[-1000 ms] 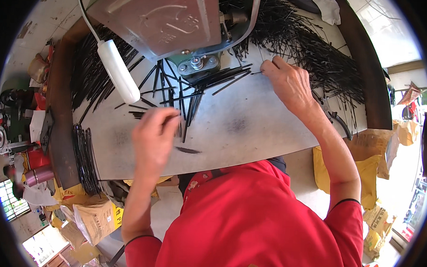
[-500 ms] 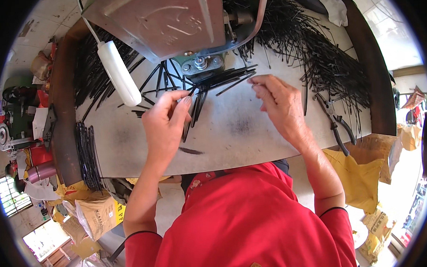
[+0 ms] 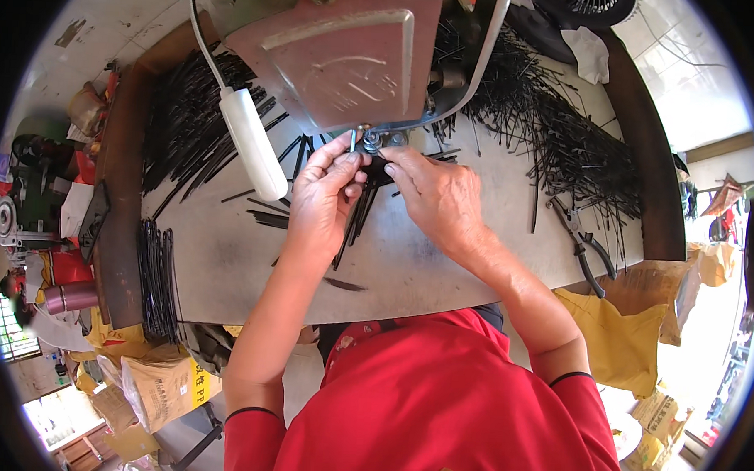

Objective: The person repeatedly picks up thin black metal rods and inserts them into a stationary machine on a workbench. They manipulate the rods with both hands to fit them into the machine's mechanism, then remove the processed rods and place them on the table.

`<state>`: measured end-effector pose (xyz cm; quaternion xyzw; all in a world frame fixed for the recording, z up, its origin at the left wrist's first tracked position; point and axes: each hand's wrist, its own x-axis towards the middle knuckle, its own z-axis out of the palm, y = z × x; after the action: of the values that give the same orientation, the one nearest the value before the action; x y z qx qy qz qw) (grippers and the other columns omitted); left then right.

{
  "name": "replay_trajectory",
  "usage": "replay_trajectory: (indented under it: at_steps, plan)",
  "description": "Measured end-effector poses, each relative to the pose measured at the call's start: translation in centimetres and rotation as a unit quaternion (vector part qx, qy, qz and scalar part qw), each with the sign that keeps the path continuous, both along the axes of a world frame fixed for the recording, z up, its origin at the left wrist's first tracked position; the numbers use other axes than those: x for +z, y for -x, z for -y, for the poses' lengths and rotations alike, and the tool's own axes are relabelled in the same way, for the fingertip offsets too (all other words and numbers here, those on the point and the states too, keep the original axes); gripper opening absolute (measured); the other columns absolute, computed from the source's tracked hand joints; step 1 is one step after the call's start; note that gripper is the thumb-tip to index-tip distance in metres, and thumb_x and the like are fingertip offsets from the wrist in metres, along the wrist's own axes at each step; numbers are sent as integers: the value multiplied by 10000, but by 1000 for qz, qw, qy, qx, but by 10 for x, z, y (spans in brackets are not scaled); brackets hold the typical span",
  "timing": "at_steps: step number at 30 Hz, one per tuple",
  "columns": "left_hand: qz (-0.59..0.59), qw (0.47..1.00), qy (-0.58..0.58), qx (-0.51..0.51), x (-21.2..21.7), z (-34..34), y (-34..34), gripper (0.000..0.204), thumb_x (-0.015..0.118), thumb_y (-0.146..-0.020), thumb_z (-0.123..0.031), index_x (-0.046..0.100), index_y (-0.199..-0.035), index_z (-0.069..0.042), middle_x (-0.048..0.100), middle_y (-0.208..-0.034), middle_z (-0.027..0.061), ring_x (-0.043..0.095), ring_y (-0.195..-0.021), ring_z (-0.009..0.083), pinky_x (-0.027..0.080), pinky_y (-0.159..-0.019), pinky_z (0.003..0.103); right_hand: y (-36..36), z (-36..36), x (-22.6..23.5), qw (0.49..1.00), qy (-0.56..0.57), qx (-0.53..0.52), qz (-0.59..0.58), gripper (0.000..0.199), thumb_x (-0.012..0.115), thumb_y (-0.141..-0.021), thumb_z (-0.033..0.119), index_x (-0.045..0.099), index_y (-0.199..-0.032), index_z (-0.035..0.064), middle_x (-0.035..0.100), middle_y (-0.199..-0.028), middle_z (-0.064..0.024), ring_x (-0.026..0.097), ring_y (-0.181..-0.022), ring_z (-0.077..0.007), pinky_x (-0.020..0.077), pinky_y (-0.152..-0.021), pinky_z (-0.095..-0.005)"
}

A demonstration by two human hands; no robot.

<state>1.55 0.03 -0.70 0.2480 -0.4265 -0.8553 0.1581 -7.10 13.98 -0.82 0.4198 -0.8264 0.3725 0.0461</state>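
Observation:
My left hand (image 3: 327, 188) is closed in a pinch right under the front of a machine with a reddish-brown cover (image 3: 342, 60). Its fingertips meet beside a small pale upright pin (image 3: 353, 142) and the machine's bolts (image 3: 372, 139); what they grip is too small to make out. From the other side my right hand (image 3: 441, 196) reaches in, thumb and forefinger pressed together near the same bolts, its grip hidden by the fingers. Below and between the hands, thin black strips (image 3: 357, 222) lie on the pale worktop (image 3: 426, 270).
A white lamp-like bar (image 3: 253, 144) hangs on a cable left of the machine. Heaps of black strips lie at far left (image 3: 190, 121) and far right (image 3: 555, 117). A strip bundle (image 3: 155, 278) sits at the near left edge. Black-handled pliers (image 3: 588, 243) rest at right.
Both hands have moved in to the machine's bolts, the right one travelling left and closing the gap to the left. The whole view has shifted slightly.

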Motion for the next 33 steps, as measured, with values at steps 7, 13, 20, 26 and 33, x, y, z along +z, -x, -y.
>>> replay_trajectory:
  at_steps: [7, 13, 20, 26, 33]
  plan:
    - [-3, 1000, -19, -3, -5, -1, 4, 312, 569, -891, -2, 526, -1201, 2, 625, -899, 88, 525, -684, 73, 403, -553, 163, -7, 1, 0, 997, -46, -31, -46, 200, 594, -868, 179, 600, -1065, 148, 632, -633, -91, 617, -526, -278, 472, -477, -379]
    - [3, 1000, -27, -12, -2, 1, 0, 318, 572, -893, -6, 530, -1206, 25, 619, -885, 90, 518, -664, 68, 380, -514, 149, -8, 1, 1, 997, -52, -34, -54, 227, 600, -865, 176, 587, -1089, 142, 633, -626, -78, 612, -512, -272, 473, -464, -373]
    - [10, 1000, -14, -21, 0, 2, -2, 312, 577, -890, -4, 541, -1197, 31, 619, -874, 89, 517, -656, 68, 374, -502, 150, -8, 0, 0, 997, -45, -31, -58, 239, 605, -858, 159, 581, -1095, 133, 643, -660, -77, 616, -520, -266, 477, -460, -369]
    - [14, 999, 0, -33, -2, -2, -2, 329, 577, -889, -4, 536, -1214, 31, 616, -875, 81, 510, -654, 65, 362, -505, 148, -8, 0, -1, 997, -30, -26, -64, 249, 596, -858, 133, 587, -1107, 121, 645, -670, -80, 618, -524, -262, 479, -462, -362]
    - [-22, 999, 20, 29, -4, -13, -1, 329, 567, -908, -32, 526, -1227, 36, 607, -869, 71, 504, -661, 61, 367, -513, 147, -10, -1, -1, 998, -22, -35, -46, 250, 607, -854, 120, 590, -1104, 115, 645, -669, -84, 620, -530, -262, 475, -461, -359]
